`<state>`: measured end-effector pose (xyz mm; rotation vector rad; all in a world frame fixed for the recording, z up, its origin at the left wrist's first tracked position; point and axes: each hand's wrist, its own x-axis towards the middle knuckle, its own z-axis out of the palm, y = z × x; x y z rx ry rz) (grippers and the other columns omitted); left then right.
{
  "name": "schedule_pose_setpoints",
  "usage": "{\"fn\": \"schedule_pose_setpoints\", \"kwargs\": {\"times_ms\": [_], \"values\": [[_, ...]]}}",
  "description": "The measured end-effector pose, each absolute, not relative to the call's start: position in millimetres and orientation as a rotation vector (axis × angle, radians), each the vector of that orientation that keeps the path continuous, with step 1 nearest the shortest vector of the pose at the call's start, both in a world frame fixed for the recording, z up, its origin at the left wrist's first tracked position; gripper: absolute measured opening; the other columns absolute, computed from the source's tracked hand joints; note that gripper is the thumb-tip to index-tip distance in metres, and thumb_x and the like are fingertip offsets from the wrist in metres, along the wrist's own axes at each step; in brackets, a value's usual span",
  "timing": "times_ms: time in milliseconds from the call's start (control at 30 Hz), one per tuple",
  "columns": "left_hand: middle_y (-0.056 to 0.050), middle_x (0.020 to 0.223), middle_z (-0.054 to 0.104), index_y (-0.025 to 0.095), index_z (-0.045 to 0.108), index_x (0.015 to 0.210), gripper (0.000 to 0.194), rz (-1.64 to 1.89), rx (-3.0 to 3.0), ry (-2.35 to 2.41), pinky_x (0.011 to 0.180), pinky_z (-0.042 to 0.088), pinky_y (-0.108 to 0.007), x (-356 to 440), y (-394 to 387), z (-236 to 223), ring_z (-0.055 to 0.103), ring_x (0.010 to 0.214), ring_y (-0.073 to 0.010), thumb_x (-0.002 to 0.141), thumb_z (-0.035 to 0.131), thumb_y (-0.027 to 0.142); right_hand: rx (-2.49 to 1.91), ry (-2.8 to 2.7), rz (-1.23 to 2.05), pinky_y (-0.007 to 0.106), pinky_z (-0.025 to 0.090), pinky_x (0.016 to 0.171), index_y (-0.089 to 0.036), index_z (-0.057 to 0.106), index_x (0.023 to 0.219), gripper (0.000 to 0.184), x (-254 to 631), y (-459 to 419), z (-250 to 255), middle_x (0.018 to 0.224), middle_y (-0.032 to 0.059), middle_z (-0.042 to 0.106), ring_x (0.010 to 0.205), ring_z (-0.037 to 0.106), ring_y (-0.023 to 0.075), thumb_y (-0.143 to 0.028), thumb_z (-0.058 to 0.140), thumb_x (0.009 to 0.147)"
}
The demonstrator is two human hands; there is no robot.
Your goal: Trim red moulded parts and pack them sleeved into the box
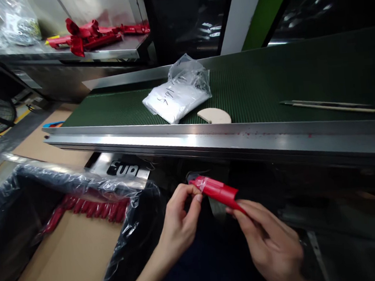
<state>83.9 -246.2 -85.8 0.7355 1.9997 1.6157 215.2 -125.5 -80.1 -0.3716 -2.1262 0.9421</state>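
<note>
A small red plastic part (218, 191), wrapped in a clear film sleeve, is held between both hands below the conveyor's steel edge. My left hand (178, 222) pinches its left end, where the film bunches. My right hand (270, 242) grips the lower right end with its fingers closed around it. To the left stands a cardboard box (69, 260) lined with a clear bag, with a row of several similar red parts (93, 207) lying along its far side.
A green conveyor belt (268, 85) with a steel rim carries a clear bag of white material (178, 95), a beige half-disc (214, 115) and two thin sticks (329, 105). More red parts (93, 34) and plastic bags lie on a steel shelf behind.
</note>
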Motion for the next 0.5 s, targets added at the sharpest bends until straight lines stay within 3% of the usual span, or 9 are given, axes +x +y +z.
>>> {"fn": "schedule_pose_setpoints", "kwargs": {"times_ms": [167,267,367,433,500], "values": [[-0.002,0.089,0.052,0.019,0.054,0.09,0.011,1.637,0.779,2.052,0.074,0.041,-0.025,97.3,-246.9,-86.1,0.05,0.081,-0.0128,0.097,0.046,0.021,-0.48,-2.114,1.02,0.019,0.059,0.074,-0.016,0.058,0.117,0.031,206.4,-143.1,-92.4,0.099,0.0067,0.067,0.084,0.068,0.0125,-0.002,0.049,0.092],[-0.003,0.09,0.051,0.019,0.052,0.09,0.01,1.616,0.839,2.112,0.075,0.041,-0.027,96.9,-251.5,-77.5,0.05,0.083,-0.0136,0.096,0.045,0.017,-0.207,-2.267,1.011,0.03,0.057,0.086,-0.022,0.066,0.112,0.031,205.8,-121.8,-90.7,0.111,0.0071,0.065,0.104,0.063,0.0195,-0.005,0.056,0.088],[-0.003,0.087,0.05,0.018,0.051,0.088,0.011,1.541,0.901,2.176,0.073,0.041,-0.028,96.4,-258.2,-63.5,0.049,0.08,-0.014,0.095,0.044,0.015,0.25,-2.55,0.815,0.04,0.055,0.092,-0.023,0.067,0.117,0.041,204.3,-96.3,-82.4,0.127,0.0101,0.059,0.123,0.051,0.0279,-0.004,0.049,0.085],[-0.003,0.085,0.053,0.018,0.052,0.085,0.006,1.478,1.013,2.171,0.073,0.042,-0.029,98.2,-262.9,-55.5,0.05,0.079,-0.0147,0.089,0.05,0.014,0.509,-2.642,0.697,0.038,0.056,0.09,-0.02,0.065,0.121,0.042,202.0,-87.8,-79.2,0.132,0.0113,0.056,0.124,0.051,0.0286,-0.009,0.045,0.086],[-0.004,0.082,0.056,0.018,0.053,0.084,0.004,1.453,1.225,2.154,0.075,0.045,-0.031,99.3,-269.2,-51.5,0.053,0.079,-0.016,0.082,0.055,0.014,0.548,-2.619,0.788,0.031,0.058,0.084,-0.023,0.065,0.121,0.037,200.1,-87.7,-83.0,0.126,0.0081,0.061,0.114,0.059,0.025,-0.018,0.047,0.088]]}}
